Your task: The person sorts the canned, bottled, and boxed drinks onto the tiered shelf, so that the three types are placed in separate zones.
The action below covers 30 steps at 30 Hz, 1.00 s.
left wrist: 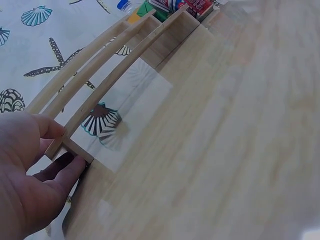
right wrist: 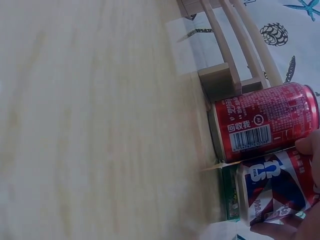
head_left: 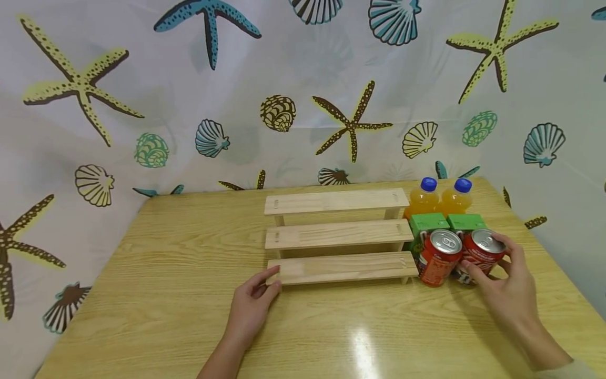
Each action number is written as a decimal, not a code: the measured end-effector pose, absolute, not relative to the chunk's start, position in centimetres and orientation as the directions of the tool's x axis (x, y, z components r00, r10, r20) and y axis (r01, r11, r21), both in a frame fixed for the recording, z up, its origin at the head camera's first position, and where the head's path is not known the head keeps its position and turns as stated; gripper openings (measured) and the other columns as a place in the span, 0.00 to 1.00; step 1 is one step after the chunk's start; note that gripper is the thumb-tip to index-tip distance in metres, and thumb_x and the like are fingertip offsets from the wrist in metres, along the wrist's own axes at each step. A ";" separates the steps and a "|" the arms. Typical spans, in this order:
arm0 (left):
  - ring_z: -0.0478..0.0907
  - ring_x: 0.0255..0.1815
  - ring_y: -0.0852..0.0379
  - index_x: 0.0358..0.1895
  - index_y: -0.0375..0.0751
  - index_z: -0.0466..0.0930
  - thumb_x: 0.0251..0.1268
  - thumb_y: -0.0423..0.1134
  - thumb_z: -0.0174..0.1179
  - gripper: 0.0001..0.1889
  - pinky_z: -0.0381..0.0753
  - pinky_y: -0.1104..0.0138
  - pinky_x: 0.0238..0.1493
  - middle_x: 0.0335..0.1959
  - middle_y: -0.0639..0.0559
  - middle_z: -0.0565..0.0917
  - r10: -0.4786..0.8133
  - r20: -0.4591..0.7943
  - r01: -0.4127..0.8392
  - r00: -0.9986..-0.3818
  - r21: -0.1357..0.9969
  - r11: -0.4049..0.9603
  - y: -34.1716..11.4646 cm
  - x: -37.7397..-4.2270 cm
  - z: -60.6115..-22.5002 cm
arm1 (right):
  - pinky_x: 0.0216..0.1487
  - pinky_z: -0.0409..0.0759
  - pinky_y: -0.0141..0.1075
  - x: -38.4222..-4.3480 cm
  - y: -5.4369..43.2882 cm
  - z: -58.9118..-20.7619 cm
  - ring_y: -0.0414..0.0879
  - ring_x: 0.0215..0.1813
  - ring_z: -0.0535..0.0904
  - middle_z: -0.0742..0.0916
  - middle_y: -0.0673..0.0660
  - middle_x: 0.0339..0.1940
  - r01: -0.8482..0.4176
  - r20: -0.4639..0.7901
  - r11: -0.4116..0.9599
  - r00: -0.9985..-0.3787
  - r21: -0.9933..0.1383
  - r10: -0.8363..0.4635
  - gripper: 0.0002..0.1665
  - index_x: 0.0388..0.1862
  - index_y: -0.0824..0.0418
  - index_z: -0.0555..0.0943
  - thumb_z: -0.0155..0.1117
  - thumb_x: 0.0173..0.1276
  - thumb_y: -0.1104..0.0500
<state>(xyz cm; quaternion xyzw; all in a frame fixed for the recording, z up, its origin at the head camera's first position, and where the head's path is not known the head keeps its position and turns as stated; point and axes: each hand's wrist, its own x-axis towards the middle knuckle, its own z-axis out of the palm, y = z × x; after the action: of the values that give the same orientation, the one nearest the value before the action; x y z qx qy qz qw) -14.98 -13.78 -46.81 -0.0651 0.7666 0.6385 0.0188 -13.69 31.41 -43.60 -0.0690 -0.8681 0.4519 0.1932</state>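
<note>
Bright, fairly even light filled the head view, leaving a white glare on the table (head_left: 156, 295) and a soft shadow below the right hand (head_left: 513, 287). Both wrist views were dimmer and hazier, the wood grain soft; in the left one, the wooden shelf (left wrist: 105, 89) bowed with lens distortion.

A table (head_left: 189, 252) bears a rack (head_left: 338, 233); bottles (head_left: 424, 200); cartons (head_left: 427, 221); a can (head_left: 439, 263).

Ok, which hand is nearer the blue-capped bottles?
Right. The right hand holds a can in front of the bottles; the left hand grips the shelf at its left end.
</note>
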 end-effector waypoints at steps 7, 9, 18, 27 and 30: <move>0.81 0.52 0.57 0.64 0.49 0.80 0.70 0.40 0.64 0.20 0.83 0.76 0.47 0.68 0.46 0.74 -0.089 -0.111 -0.126 -0.990 0.976 0.176 -13.7 -14.9 -46.8 | 0.35 0.78 0.12 -13.7 31.8 -42.5 0.20 0.45 0.69 0.73 0.58 0.61 -0.104 0.378 0.645 -0.875 -0.757 0.302 0.47 0.76 0.56 0.61 0.75 0.62 0.59; 0.81 0.53 0.57 0.64 0.50 0.80 0.70 0.40 0.64 0.20 0.83 0.76 0.47 0.68 0.46 0.74 -0.093 -0.112 -0.127 -0.989 0.976 0.178 -13.6 -14.9 -46.8 | 0.35 0.77 0.12 -13.6 31.9 -42.4 0.18 0.44 0.68 0.72 0.56 0.58 -0.113 0.396 0.654 -0.867 -0.748 0.303 0.47 0.75 0.57 0.62 0.75 0.62 0.60; 0.81 0.53 0.56 0.63 0.50 0.81 0.69 0.39 0.64 0.20 0.83 0.76 0.46 0.67 0.46 0.75 -0.103 -0.107 -0.125 -0.989 0.976 0.179 -13.5 -15.0 -46.7 | 0.39 0.71 0.10 -13.4 32.2 -41.7 0.21 0.48 0.66 0.76 0.60 0.58 -0.132 0.464 0.680 -0.821 -0.721 0.333 0.46 0.74 0.56 0.65 0.76 0.59 0.64; 0.81 0.48 0.60 0.62 0.50 0.82 0.70 0.38 0.64 0.18 0.83 0.76 0.46 0.66 0.47 0.76 -0.100 -0.115 -0.130 -0.988 0.978 0.164 -13.5 -15.1 -46.6 | 0.38 0.67 0.12 -13.1 32.4 -40.3 0.23 0.43 0.66 0.76 0.61 0.59 -0.101 0.468 0.706 -0.812 -0.701 0.349 0.45 0.73 0.57 0.66 0.75 0.59 0.63; 0.81 0.48 0.59 0.62 0.51 0.81 0.70 0.39 0.64 0.19 0.83 0.76 0.45 0.65 0.47 0.76 -0.097 -0.121 -0.135 -0.988 0.977 0.162 -13.6 -15.1 -46.6 | 0.39 0.66 0.12 -12.9 32.2 -40.0 0.23 0.44 0.65 0.76 0.62 0.60 -0.101 0.466 0.714 -0.818 -0.692 0.336 0.45 0.73 0.58 0.65 0.75 0.59 0.63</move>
<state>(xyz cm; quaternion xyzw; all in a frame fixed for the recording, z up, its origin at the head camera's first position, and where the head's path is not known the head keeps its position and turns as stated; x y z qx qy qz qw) -15.06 -13.57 -46.61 -0.0760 0.7622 0.6427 0.0150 -12.86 32.24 -39.98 -0.0668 -0.8780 0.3719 0.2938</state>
